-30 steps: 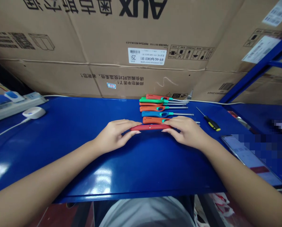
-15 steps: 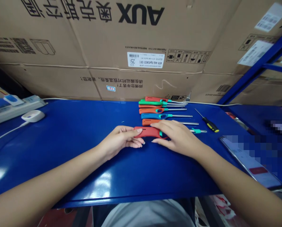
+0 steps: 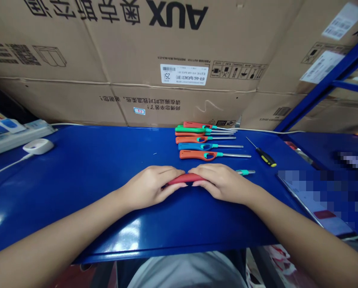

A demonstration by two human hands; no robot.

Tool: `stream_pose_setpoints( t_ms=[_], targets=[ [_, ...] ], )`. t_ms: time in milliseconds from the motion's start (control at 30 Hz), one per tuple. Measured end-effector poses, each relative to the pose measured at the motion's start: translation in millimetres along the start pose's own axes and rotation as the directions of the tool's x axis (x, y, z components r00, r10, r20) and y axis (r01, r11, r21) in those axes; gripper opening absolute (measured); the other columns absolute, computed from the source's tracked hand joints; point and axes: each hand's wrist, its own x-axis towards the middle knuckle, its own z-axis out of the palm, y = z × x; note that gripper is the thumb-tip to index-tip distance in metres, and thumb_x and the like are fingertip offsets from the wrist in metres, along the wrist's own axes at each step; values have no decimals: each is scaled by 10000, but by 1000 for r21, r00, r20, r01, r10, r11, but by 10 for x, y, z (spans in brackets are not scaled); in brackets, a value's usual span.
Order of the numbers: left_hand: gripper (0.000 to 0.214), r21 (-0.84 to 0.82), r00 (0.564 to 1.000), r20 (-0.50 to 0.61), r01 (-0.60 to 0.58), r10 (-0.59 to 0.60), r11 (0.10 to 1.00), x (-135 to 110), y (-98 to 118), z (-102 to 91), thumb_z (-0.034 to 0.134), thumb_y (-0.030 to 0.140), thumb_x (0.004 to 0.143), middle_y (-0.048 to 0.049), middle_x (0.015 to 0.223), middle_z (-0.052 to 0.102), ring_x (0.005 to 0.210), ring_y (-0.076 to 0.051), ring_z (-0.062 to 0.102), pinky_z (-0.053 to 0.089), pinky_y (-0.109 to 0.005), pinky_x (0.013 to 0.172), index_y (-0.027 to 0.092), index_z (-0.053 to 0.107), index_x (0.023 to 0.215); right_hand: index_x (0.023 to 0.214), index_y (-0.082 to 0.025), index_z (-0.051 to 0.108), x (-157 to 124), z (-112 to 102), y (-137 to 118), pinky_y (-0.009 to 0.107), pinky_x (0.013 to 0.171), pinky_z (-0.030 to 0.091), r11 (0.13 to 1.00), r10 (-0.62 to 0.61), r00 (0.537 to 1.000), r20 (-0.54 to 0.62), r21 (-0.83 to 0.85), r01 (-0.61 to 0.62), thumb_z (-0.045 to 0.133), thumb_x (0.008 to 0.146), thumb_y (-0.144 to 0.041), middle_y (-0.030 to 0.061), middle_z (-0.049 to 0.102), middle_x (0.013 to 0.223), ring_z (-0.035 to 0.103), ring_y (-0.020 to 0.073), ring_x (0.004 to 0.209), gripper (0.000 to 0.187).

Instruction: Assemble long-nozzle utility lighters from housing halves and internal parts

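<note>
My left hand (image 3: pixel 150 185) and my right hand (image 3: pixel 219 181) both grip one red long-nosed lighter (image 3: pixel 185 178) lying on the blue table (image 3: pixel 92 168). Fingers curl over its handle from both sides, and most of the handle is hidden. Its teal collar and metal nozzle (image 3: pixel 245 172) stick out to the right of my right hand. Behind my hands lies a row of several similar lighters (image 3: pixel 201 140) in red, green, orange and blue, nozzles pointing right.
A black and yellow screwdriver (image 3: pixel 264 155) lies right of the row. A phone (image 3: pixel 313 204) sits at the right edge. A white mouse (image 3: pixel 38 146) and a power strip (image 3: pixel 14 132) are far left. Large cardboard boxes (image 3: pixel 179 60) wall the back.
Both hands drew the red lighter toward me, away from the row. My fingers closed more tightly over its handle, and the orange lighter behind is now uncovered.
</note>
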Motion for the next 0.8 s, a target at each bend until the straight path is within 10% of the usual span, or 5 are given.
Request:
stream_pose_setpoints(
  t_ms=[267, 467, 800],
  targets=[
    [221, -11, 1000, -16, 22, -22, 1000, 43, -76, -63, 587, 276, 977, -81, 994, 770, 844, -171, 731, 571, -246, 770, 143, 696, 1116, 1313, -151, 617, 2, -76, 72, 382, 934, 550, 990, 52, 998, -36, -129, -56, 519, 1016, -339, 115, 722, 1232, 701, 251, 1091, 365],
    [235, -56, 993, -1, 115, -115, 992, 15, -176, -146, 618, 312, 954, -71, 999, 777, 831, -169, 723, 560, -250, 753, 161, 714, 1106, 1018, -140, 718, -70, -163, 194, 350, 739, 517, 957, 21, 997, -68, -287, -40, 469, 1018, -259, 104, 746, 844, 690, 228, 775, 276],
    [277, 65, 973, 191, 120, -130, 991, 50, -73, -69, 524, 308, 994, -73, 1016, 705, 870, -176, 659, 502, -256, 745, 174, 654, 1199, 1016, -145, 698, 44, 6, 102, 338, 773, 426, 938, 4, 1000, 3, -347, -3, 418, 1055, -306, 94, 751, 890, 658, 204, 800, 326]
  ],
)
